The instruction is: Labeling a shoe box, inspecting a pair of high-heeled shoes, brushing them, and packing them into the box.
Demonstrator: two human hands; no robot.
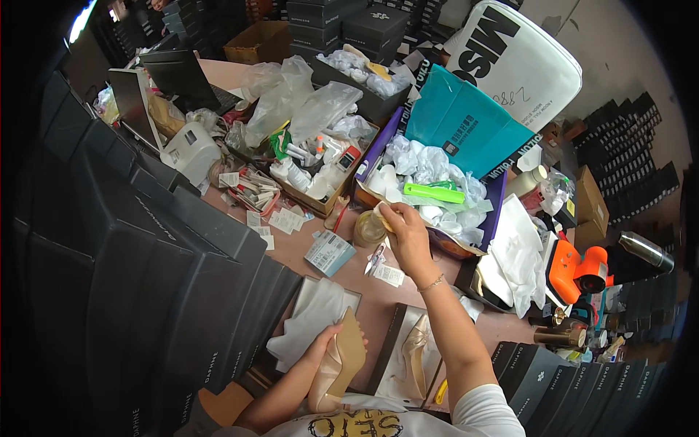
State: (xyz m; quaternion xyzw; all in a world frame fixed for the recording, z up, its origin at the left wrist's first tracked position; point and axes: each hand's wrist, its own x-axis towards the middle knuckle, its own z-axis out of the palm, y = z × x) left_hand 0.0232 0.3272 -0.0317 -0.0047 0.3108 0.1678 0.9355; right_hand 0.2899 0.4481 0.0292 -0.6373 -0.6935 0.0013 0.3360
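Note:
My left hand (321, 347) is closed around a beige pump (346, 355), held close to my body with its flat sole turned up. Farther off, my right hand (409, 234) pinches a small whitish pad or cloth (383, 216) at the mouth of a glass jar (368, 231) with a yellowish tint. The fingers partly cover the pad, so its exact kind is unclear. A second beige high-heeled pump (416, 355) lies on its side in an open shoebox (388, 342) beneath my right forearm. White tissue paper (309, 320) spreads over another open box beside my left hand.
Dark shoeboxes (145, 291) are stacked high at left; more (557, 386) stand at right. A purple box (495, 211) holds crumpled plastic and a bright green tool (435, 193). Behind the jar are a cluttered carton (320, 207) and paper tags (287, 221). An orange device (571, 269) sits at right.

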